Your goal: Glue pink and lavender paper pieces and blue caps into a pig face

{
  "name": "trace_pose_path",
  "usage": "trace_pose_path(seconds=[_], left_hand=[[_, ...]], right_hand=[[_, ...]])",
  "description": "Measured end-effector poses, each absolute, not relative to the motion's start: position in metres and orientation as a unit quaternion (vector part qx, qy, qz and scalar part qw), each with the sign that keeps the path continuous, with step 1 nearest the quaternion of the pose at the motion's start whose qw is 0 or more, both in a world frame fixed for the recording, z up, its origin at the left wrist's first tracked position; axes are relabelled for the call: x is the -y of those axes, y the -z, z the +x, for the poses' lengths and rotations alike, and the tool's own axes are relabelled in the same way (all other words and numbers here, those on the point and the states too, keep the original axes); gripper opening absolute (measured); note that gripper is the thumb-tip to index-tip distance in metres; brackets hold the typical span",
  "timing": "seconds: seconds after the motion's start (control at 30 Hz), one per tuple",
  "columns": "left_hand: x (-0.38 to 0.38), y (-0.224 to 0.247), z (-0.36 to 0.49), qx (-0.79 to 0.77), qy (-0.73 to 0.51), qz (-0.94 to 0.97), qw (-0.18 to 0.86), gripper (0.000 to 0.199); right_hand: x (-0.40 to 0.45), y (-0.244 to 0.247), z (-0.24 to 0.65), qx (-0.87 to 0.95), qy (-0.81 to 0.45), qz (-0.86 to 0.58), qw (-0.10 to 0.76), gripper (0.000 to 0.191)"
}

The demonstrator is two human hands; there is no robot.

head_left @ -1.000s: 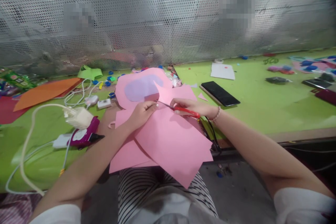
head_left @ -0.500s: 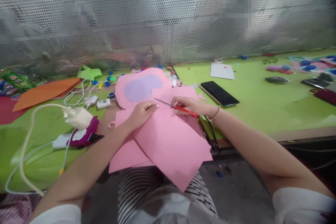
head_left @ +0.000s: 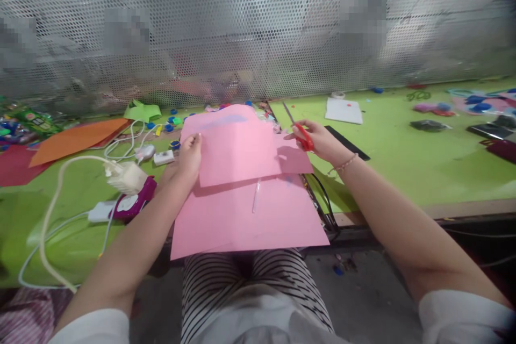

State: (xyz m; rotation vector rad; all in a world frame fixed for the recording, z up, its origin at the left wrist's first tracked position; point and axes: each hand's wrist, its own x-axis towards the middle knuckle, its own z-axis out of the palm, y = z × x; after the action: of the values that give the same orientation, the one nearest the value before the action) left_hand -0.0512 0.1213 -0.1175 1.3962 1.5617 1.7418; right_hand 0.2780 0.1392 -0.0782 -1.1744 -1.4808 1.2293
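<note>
My left hand (head_left: 191, 157) pinches the left edge of a pink paper sheet (head_left: 237, 153), which is raised above other pink paper. In my right hand (head_left: 316, 141) is a pair of scissors (head_left: 303, 137) with red handles, its blades pointing up and away to the left, apart from the sheet. Under the raised piece lies a larger pink sheet (head_left: 245, 226) reaching the table's front edge, with a thin clear stick (head_left: 256, 196) on it. Behind, a rounded pink cutout (head_left: 226, 112) with a purple patch is mostly covered.
A black phone (head_left: 349, 145) lies partly behind my right hand. White plugs (head_left: 128, 177) and cables lie on the left near a purple device (head_left: 135, 201). Orange paper (head_left: 80, 140) is farther left. A perforated metal panel (head_left: 258, 27) stands along the back.
The pink sheet has been turned and lifted, no longer hanging over my lap. My left hand moved left to its edge; my right hand moved up and right with the scissors, away from the paper.
</note>
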Motion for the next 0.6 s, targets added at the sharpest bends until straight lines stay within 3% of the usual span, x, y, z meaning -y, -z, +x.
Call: trace_pose_path(seconds=[0.13,0.3,0.4,0.6], left_hand=[[-0.119,0.121,-0.044,-0.593,-0.576,0.518,0.22,0.023],[-0.117,0.121,-0.039,-0.616,-0.535,0.497,0.297,0.016],[-0.114,0.121,-0.036,-0.619,-0.497,0.494,0.355,0.027],[-0.113,0.125,-0.036,-0.62,-0.461,0.545,0.327,0.04]], right_hand=[[-0.136,0.086,0.267,0.647,-0.434,-0.517,0.356,0.043],[-0.144,0.09,0.279,0.74,-0.212,-0.548,0.327,0.046],[-0.15,0.089,0.294,0.731,-0.116,-0.59,0.322,0.049],[-0.158,0.097,0.302,0.723,-0.108,-0.637,0.245,0.048]])
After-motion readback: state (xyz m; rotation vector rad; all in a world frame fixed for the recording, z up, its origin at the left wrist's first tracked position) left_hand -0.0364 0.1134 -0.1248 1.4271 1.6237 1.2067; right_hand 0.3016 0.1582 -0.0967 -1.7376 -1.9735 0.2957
